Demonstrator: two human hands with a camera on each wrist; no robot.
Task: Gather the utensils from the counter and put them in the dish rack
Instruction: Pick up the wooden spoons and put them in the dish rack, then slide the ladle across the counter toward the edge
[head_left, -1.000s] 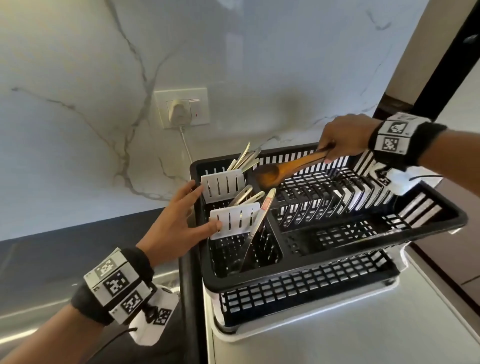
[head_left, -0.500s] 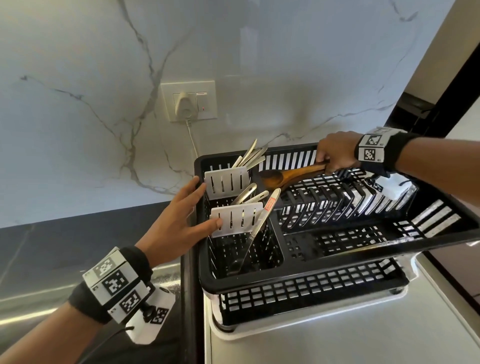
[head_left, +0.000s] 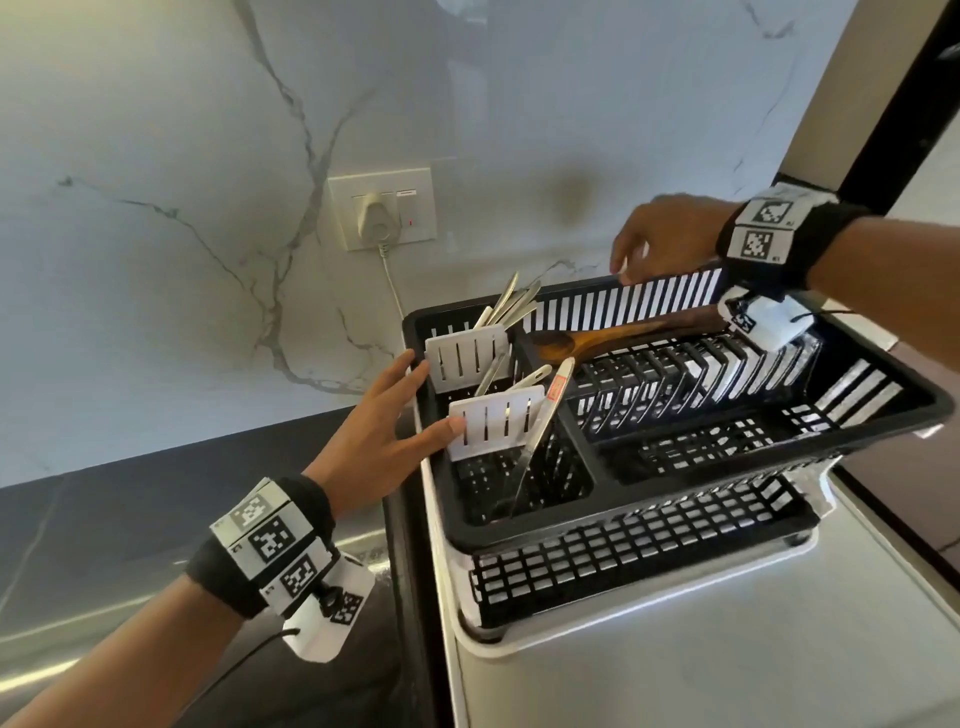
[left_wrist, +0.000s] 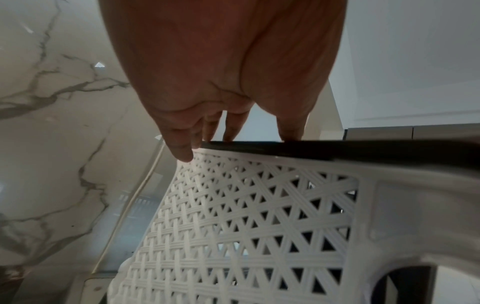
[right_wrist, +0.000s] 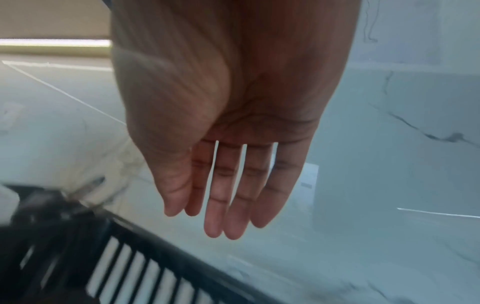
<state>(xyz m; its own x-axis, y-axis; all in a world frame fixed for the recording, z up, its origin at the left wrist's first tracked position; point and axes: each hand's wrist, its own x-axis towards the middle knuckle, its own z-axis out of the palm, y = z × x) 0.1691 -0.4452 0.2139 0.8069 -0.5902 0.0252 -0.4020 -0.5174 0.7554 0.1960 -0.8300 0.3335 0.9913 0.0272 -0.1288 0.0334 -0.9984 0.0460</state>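
Marble-backed dish rack holds wooden spoon between two spread, empty hands.

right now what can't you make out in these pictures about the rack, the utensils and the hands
- Head view: the far end of the brown wooden spoon handle is hidden behind the wrist camera of the right hand.
- Head view: the lower ends of the metal utensils are hidden by the white slotted dividers, so no count.
- Left wrist view: the left hand fingertips pass behind the black plastic dish rack rim.
- Right wrist view: the rack is motion-blurred.
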